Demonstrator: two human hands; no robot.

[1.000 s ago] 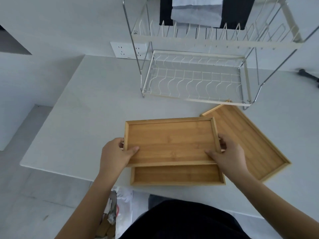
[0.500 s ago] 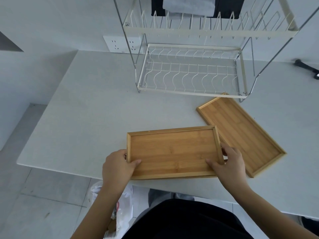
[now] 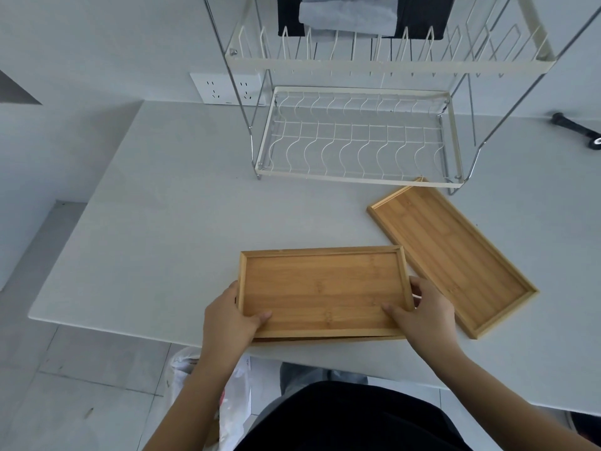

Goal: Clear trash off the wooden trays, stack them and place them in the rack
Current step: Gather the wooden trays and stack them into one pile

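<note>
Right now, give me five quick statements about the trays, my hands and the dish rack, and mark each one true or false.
1. Both hands grip the short ends of the top tray: left hand, right hand. True.
2. The top tray sits on another tray, whose edge shows along the near side. True.
3. The angled tray lies left of the stack. False: it lies to the right, its far corner at the dish rack.
4. A tray already rests on the rack's lower shelf. False: that shelf holds nothing.
5. Trash lies on the top tray. False: its surface is bare.
</note>
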